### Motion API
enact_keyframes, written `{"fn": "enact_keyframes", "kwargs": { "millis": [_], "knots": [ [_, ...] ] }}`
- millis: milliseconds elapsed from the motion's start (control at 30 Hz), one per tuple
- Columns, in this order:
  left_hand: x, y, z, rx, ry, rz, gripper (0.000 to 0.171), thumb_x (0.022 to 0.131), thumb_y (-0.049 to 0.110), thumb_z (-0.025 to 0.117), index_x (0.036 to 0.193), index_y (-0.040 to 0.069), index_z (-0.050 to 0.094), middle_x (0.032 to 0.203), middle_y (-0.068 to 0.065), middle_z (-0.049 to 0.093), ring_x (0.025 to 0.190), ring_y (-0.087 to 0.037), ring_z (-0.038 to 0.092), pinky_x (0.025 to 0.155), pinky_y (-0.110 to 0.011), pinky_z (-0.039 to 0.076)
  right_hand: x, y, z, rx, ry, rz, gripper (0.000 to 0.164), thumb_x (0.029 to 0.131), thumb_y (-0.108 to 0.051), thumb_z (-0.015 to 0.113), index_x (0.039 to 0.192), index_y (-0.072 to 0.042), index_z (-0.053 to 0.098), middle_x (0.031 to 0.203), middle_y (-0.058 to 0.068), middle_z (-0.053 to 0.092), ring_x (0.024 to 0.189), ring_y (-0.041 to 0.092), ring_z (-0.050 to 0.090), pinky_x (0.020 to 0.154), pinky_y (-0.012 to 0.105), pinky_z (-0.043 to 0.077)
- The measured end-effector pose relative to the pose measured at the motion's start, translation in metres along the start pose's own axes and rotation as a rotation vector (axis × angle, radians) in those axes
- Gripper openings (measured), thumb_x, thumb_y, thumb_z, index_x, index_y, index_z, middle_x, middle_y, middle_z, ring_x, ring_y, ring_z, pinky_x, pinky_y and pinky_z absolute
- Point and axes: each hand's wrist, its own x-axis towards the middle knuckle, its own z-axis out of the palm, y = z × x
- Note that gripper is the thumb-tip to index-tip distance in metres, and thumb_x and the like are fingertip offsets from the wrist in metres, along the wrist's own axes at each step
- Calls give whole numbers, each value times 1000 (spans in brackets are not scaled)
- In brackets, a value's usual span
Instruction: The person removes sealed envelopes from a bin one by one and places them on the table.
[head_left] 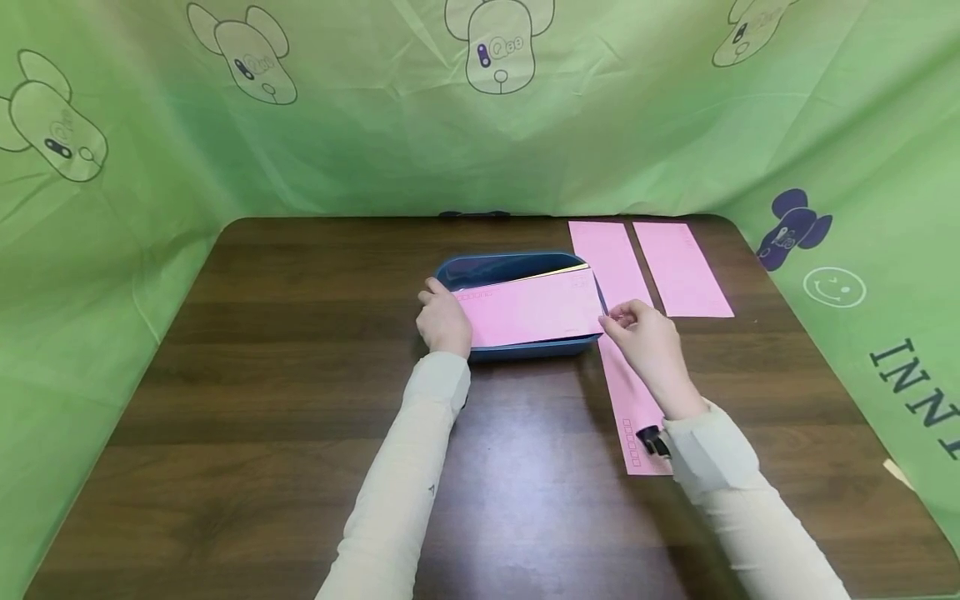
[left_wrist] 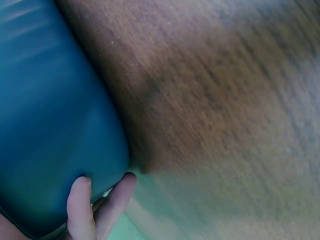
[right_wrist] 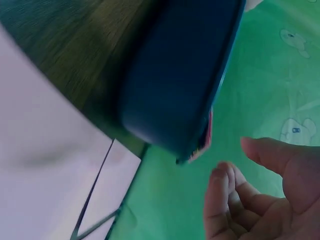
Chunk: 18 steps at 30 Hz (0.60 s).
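Observation:
A blue plastic bin [head_left: 525, 353] stands on the table with a pink envelope [head_left: 532, 308] lying slanted across its opening. A yellowish edge shows along the back of that envelope. At the bin's left end, my left hand [head_left: 444, 318] grips the wall, its fingers against the outside in the left wrist view [left_wrist: 100, 207]. My right hand [head_left: 647, 346] is at the bin's right end, close to the envelope's corner. In the right wrist view, thumb and fingers of the right hand [right_wrist: 265, 192] are parted with nothing between them.
Right of the bin lie more pink envelopes, one long strip [head_left: 611, 258] partly under my right arm and another envelope [head_left: 682, 268] farther right. The brown wooden table [head_left: 300, 400] is bordered by green printed cloth [head_left: 360, 150] at the back and sides.

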Motion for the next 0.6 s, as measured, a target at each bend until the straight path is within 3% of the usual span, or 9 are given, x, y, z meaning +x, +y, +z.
{"fn": "enact_keyframes", "kwargs": {
  "millis": [200, 367, 600],
  "knots": [
    [0, 0, 0, -7, 4, -4, 65, 90, 12, 59, 144, 2, 24, 121, -19, 53, 74, -25, 71, 68, -35, 59, 18, -11, 16, 58, 44, -1, 40, 93, -21, 60, 121, 8, 57, 110, 27, 59, 99, 37, 58, 77, 41, 50],
    [0, 0, 0, -5, 3, -9, 67, 90, 12, 60, 145, 2, 23, 123, -18, 52, 72, -24, 71, 68, -34, 59, 32, -16, 29, 64, 59, 4, 51, 91, -24, 64, 127, 11, 51, 120, 31, 54, 114, 42, 49, 99, 51, 41],
    [0, 0, 1, 2, 9, -6, 64, 91, 13, 58, 145, 3, 24, 123, -19, 53, 72, -24, 71, 68, -34, 59, 45, -18, 39, 0, 44, 45, 60, 87, -22, 67, 133, 11, 46, 124, 33, 48, 119, 46, 43, 102, 53, 37]
  ]
}}
